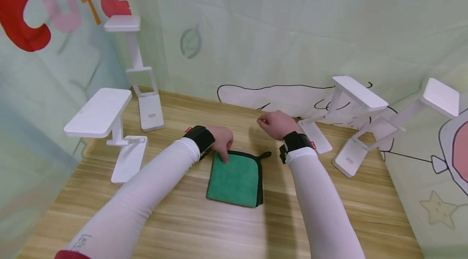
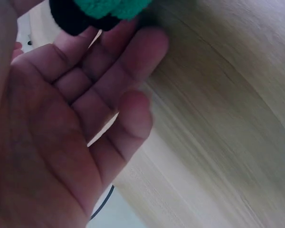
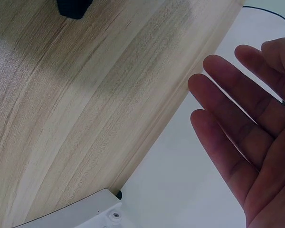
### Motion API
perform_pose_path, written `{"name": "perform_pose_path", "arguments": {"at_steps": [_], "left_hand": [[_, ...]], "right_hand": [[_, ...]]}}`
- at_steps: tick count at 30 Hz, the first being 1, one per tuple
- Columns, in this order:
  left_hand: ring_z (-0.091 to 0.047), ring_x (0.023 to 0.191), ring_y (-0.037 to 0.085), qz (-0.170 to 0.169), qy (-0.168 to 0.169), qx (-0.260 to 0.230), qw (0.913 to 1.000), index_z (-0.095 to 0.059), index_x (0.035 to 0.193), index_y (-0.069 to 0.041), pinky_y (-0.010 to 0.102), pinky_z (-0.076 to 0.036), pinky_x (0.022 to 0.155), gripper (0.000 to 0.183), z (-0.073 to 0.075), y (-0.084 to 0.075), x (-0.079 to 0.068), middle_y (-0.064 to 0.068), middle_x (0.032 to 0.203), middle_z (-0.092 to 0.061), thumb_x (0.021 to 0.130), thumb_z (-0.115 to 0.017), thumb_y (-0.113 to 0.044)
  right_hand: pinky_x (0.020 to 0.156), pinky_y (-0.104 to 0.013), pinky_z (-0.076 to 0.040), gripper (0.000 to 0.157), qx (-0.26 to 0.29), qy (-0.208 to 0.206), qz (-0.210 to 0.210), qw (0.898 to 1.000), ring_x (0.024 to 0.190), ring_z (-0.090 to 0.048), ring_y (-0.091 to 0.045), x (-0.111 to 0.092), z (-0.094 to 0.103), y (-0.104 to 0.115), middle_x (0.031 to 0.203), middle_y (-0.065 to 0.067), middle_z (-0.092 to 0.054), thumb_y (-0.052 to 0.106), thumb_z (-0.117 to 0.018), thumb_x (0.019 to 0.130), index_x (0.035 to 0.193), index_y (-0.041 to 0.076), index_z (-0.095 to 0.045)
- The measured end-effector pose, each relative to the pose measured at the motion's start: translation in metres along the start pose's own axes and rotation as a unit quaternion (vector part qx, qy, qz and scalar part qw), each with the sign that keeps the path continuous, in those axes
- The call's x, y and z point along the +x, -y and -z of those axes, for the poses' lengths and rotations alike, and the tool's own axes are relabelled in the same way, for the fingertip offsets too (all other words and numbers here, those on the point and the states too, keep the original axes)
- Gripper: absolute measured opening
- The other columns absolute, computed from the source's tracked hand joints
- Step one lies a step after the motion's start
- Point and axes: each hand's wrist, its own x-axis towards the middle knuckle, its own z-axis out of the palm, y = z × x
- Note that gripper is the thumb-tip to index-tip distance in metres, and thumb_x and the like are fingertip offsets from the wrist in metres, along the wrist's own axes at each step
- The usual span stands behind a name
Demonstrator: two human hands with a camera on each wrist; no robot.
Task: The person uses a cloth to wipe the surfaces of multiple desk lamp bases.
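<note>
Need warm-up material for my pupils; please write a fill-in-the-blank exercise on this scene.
1. The square, folded green fabric cloth has ____ edging.
2. Only the person's ____ grip touches it.
3. The light-brown wood-grain table bears ____ white, flat-topped stands.
4. On the pale printed backdrop, the large curved letter C is ____.

Missing words: black; left; four; red.

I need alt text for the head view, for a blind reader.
A person's left hand pinches the far edge of a folded green cloth with black trim on a wood-grain table. The empty right hand hovers to the cloth's right. Four white folding stands flank them, two on each side.
</note>
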Motion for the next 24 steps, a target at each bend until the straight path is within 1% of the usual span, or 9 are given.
{"name": "perform_pose_path", "arguments": {"at_steps": [4, 6, 9, 12, 14, 16, 18, 21, 24], "left_hand": [[-0.047, 0.069, 0.011, -0.028, -0.005, -0.051, 0.9983, -0.054, 0.077, -0.015, 0.023, -0.037, 0.059, 0.034, 0.001, 0.005, 0.003, -0.006, 0.073, -0.049, 0.079, -0.084, -0.032], [-0.048, 0.069, 0.013, -0.038, -0.012, -0.094, 0.9947, -0.055, 0.085, -0.013, 0.024, -0.039, 0.06, 0.03, 0.002, 0.008, 0.004, -0.003, 0.077, -0.051, 0.082, -0.081, -0.027], [-0.052, 0.078, 0.014, -0.042, -0.047, -0.14, 0.9881, -0.056, 0.099, -0.012, 0.026, -0.043, 0.068, 0.025, 0.003, 0.011, 0.007, 0.0, 0.09, -0.056, 0.088, -0.075, -0.025], [-0.054, 0.094, 0.017, -0.035, -0.103, -0.19, 0.9757, -0.055, 0.113, -0.009, 0.031, -0.045, 0.083, 0.026, 0.005, 0.01, 0.009, 0.006, 0.108, -0.059, 0.095, -0.066, -0.025], [-0.051, 0.106, 0.02, -0.025, -0.143, -0.239, 0.9602, -0.052, 0.121, -0.007, 0.035, -0.042, 0.095, 0.028, 0.009, 0.008, 0.01, 0.01, 0.119, -0.057, 0.099, -0.06, -0.023], [-0.049, 0.112, 0.024, -0.017, -0.178, -0.311, 0.9336, -0.047, 0.127, -0.004, 0.039, -0.04, 0.1, 0.031, 0.014, 0.004, 0.01, 0.014, 0.125, -0.054, 0.102, -0.055, -0.02], [-0.047, 0.112, 0.024, -0.006, -0.223, -0.377, 0.8987, -0.043, 0.13, -0.004, 0.037, -0.039, 0.099, 0.032, 0.019, 0.001, 0.011, 0.016, 0.128, -0.05, 0.104, -0.051, -0.019], [-0.05, 0.098, 0.023, 0.01, -0.293, -0.464, 0.8358, -0.038, 0.133, -0.006, 0.033, -0.043, 0.083, 0.034, 0.027, -0.002, 0.014, 0.018, 0.123, -0.047, 0.105, -0.05, -0.019], [-0.05, 0.081, 0.022, 0.028, -0.359, -0.523, 0.7726, -0.036, 0.135, -0.009, 0.03, -0.044, 0.065, 0.036, 0.034, -0.002, 0.016, 0.02, 0.121, -0.046, 0.104, -0.05, -0.021]], "right_hand": [[0.08, -0.041, -0.051, 0.031, -0.001, 0.004, -0.002, 1.0, 0.084, -0.056, -0.021, 0.0, -0.001, -0.001, 0.099, -0.003, -0.066, 0.034, -0.052, 0.103, 0.124, 0.016, -0.068], [0.08, -0.042, -0.052, 0.032, 0.001, 0.006, -0.002, 1.0, 0.085, -0.056, -0.022, 0.0, 0.0, -0.002, 0.1, -0.003, -0.067, 0.034, -0.051, 0.104, 0.124, 0.016, -0.068], [0.083, -0.044, -0.052, 0.032, 0.003, 0.004, -0.002, 1.0, 0.089, -0.058, -0.021, 0.0, 0.0, -0.002, 0.106, -0.003, -0.068, 0.034, -0.05, 0.104, 0.126, 0.016, -0.067], [0.085, -0.046, -0.052, 0.034, 0.006, -0.01, 0.001, 1.0, 0.097, -0.06, -0.022, 0.0, 0.001, -0.002, 0.115, -0.006, -0.068, 0.032, -0.05, 0.104, 0.131, 0.017, -0.063], [0.087, -0.048, -0.052, 0.037, 0.006, -0.03, 0.004, 1.0, 0.105, -0.06, -0.024, -0.001, 0.003, -0.002, 0.123, -0.008, -0.066, 0.031, -0.05, 0.104, 0.137, 0.018, -0.059], [0.092, -0.05, -0.05, 0.042, 0.005, -0.055, 0.004, 0.998, 0.115, -0.057, -0.027, -0.001, 0.005, -0.002, 0.132, -0.011, -0.061, 0.032, -0.05, 0.104, 0.143, 0.018, -0.052], [0.097, -0.052, -0.047, 0.046, 0.009, -0.081, 0.007, 0.997, 0.123, -0.051, -0.03, -0.002, 0.007, -0.001, 0.14, -0.012, -0.055, 0.031, -0.049, 0.104, 0.147, 0.017, -0.046], [0.102, -0.051, -0.044, 0.048, 0.024, -0.106, 0.013, 0.994, 0.131, -0.044, -0.029, -0.003, 0.008, -0.001, 0.147, -0.01, -0.048, 0.022, -0.046, 0.103, 0.151, 0.018, -0.041], [0.103, -0.049, -0.042, 0.06, 0.049, -0.1, 0.03, 0.993, 0.133, -0.041, -0.025, -0.005, 0.008, -0.001, 0.149, -0.006, -0.045, 0.005, -0.045, 0.096, 0.153, 0.022, -0.037]]}}
